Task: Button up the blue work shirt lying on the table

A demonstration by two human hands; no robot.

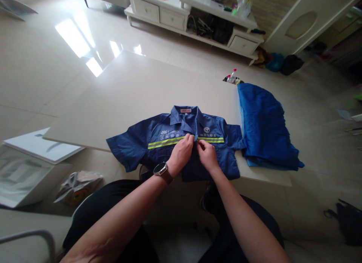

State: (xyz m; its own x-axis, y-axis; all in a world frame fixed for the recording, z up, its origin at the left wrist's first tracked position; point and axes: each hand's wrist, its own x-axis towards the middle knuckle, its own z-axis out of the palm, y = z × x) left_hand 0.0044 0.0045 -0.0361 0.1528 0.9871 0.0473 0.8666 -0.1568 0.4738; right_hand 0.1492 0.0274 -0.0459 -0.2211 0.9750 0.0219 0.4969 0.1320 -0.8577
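A navy short-sleeved work shirt lies front up on the pale table, its collar pointing away from me. A yellow-green reflective stripe crosses its chest, with white printing above. My left hand, a watch on its wrist, pinches the shirt's front edge at the stripe. Close beside it, my right hand is closed on the other side of the front opening. The fingertips nearly meet, and any button between them is hidden. The shirt's lower part hangs over the table's near edge.
Folded blue cloth lies on the table's right end, touching the shirt's sleeve. Bottles with red caps show behind the table. A white box and a plastic bag stand at left. A white cabinet stands across the floor.
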